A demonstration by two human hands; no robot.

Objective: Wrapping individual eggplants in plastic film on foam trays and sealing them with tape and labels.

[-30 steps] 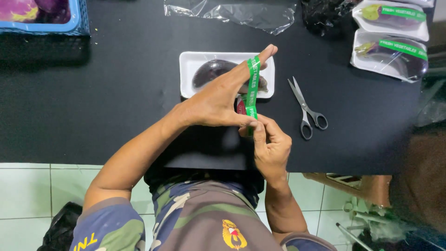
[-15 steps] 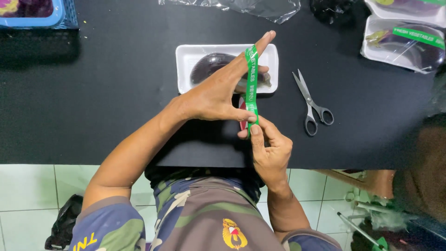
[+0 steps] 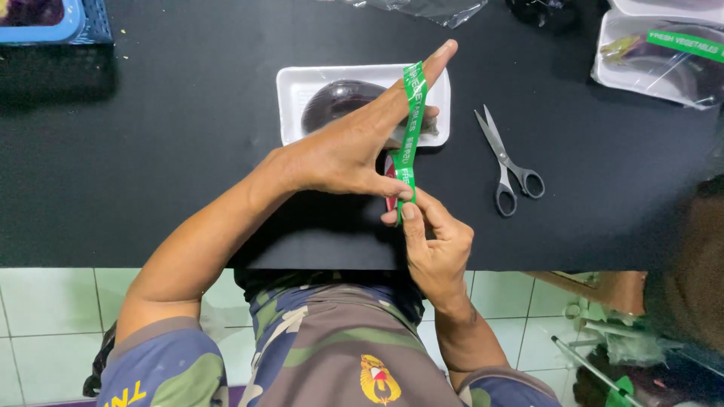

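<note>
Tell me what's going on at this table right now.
A person stretches a strip of green tape between both hands above a black table. The left hand holds its far end along an outstretched finger, the right hand pinches the near end. Under the tape sits a white foam tray with a dark purple eggplant. Scissors lie to the right, and wrapped trays sit at the far right corner.

Bright, even overhead light, daylight-white. Matte black table point(image 3: 151, 151) absorbs light, shows almost no sheen. Soft shadow beneath blue basket point(image 3: 75, 22) at table's far left corner. Faint shadow under left hand point(image 3: 339, 154) across white foam tray point(image 3: 302, 83). Small highlight on glossy eggplant point(image 3: 339, 98). Glare on plastic-wrapped tray point(image 3: 664, 60) at far right corner and on clear plastic bag point(image 3: 430, 9) at far edge. Focus sharp at centre; scissors point(image 3: 509, 162) crisp. Right side dark, blurred. Slight wide-angle stretch at corners.
</note>
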